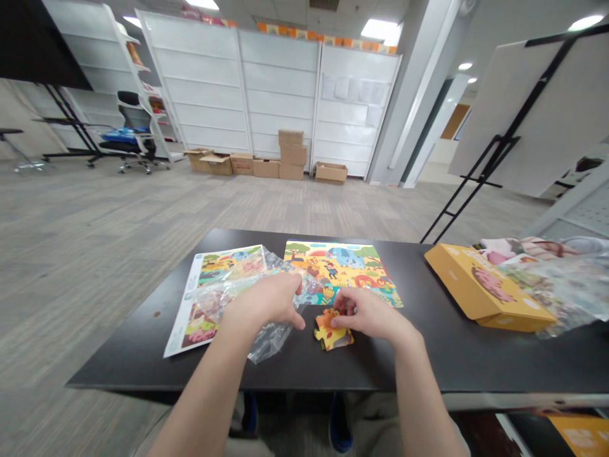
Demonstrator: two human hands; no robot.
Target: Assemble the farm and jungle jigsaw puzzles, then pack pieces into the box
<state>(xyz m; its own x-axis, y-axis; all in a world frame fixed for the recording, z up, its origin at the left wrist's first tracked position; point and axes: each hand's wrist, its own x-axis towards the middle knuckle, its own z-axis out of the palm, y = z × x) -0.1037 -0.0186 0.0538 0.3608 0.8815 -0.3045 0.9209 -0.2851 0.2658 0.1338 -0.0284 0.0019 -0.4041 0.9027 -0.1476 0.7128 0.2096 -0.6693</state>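
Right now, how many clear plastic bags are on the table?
2: one clear plastic bag crumpled under the left hand, another right of the yellow carton. Others may be hidden.

Right hand sits over the puzzle pieces, fingers hiding their top, piece count unclear. Left hand covers part of the puzzle board. Crumpled plastic bag blurs the printed sheet beneath. Clear bag at the surface's right end cut off by frame, contents unclear.
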